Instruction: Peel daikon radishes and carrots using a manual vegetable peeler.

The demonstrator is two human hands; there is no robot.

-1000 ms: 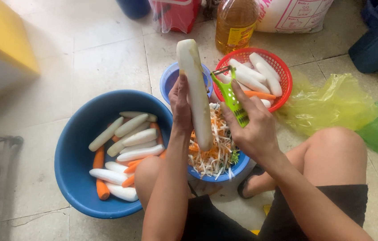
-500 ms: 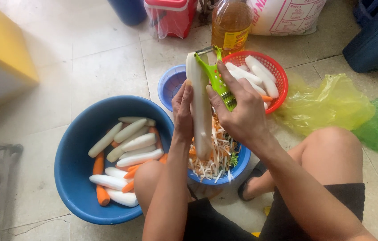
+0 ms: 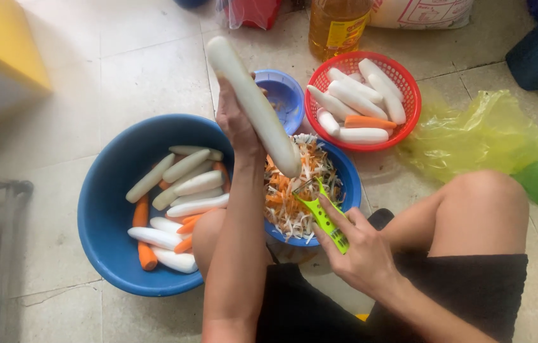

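Your left hand [image 3: 238,121] grips the peeled white radish [image 3: 253,105] tilted over the shred bowl [image 3: 345,184], right hand [image 3: 361,251] pinching the green peeler [image 3: 321,216] at its lower tip; wet radish could slip, blade nicking fingers.

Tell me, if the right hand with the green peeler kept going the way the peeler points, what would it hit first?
Probably the lower end of the white radish, just above the peeler head in the right hand; depth is hard to judge.
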